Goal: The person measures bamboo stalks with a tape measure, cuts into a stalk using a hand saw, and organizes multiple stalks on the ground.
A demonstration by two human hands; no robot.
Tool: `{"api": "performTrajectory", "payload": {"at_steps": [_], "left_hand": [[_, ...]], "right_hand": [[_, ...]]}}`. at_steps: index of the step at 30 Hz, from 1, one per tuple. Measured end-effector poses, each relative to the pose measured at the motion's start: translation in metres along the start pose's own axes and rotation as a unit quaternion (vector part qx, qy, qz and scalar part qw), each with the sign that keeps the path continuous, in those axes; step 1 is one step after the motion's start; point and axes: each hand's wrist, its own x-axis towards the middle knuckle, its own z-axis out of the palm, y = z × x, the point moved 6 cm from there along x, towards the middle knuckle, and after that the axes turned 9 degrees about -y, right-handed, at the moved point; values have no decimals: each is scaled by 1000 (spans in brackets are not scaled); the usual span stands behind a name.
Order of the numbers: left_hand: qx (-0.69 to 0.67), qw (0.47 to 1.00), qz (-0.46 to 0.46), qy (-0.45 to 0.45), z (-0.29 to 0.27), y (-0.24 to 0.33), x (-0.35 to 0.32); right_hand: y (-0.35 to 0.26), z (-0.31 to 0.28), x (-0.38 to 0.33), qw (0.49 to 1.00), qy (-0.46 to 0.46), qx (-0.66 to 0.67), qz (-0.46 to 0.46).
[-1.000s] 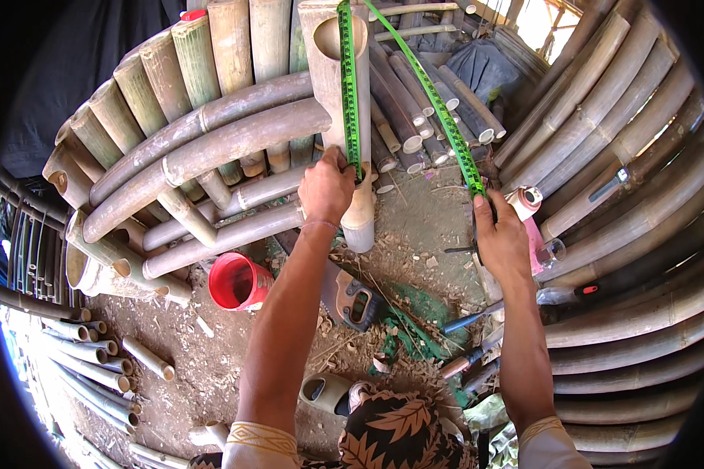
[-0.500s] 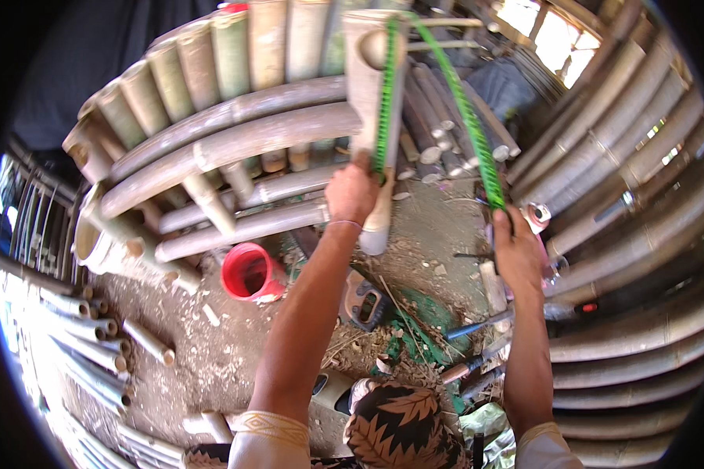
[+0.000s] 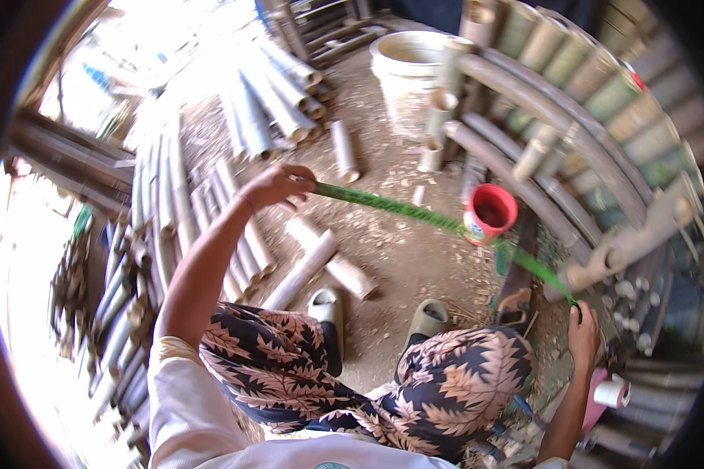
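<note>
Tape measure [image 3: 395, 208] stretches past the red bucket [image 3: 479, 205] above the dirt floor [image 3: 399, 270], pinched in my left grip [image 3: 279, 186] and right grip [image 3: 583, 332], and I judge this spreading-out step calls next for firm pinches.

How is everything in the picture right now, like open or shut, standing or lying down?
Green measuring tape: pulled out between the hands
Left hand: pinching the tape
Right hand: closed on the tape
Red bucket: upright, open
White bucket: upright, open
Sandals: worn
Bamboo poles: lying on the ground
</note>
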Motion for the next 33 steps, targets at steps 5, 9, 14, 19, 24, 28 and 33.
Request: {"api": "performTrajectory", "payload": {"at_steps": [5, 9, 14, 19, 24, 28, 33], "left_hand": [[-235, 965, -12, 114, -40, -126, -142], [-424, 830, -24, 361, -11, -248, -200], [-624, 621, -81, 468, 116, -439, -213], [-698, 468, -103, 532, 200, -457, -176], [-695, 423, -147, 562, 223, -460, -147], [-680, 416, -173, 578, 232, -469, -142], [-629, 510, -173, 560, 232, -465, -142]], "right_hand": [[-119, 46, 58, 972, -35, -70, -223], [-219, 81, 85, 937, -57, -147, -310], [-350, 152, 95, 874, -96, -179, -441], [-461, 224, 79, 788, -146, -233, -551], [-551, 297, 49, 735, -223, -317, -556], [-581, 325, 35, 714, -284, -346, -538], [-583, 339, 34, 703, -286, -360, -542]]}}
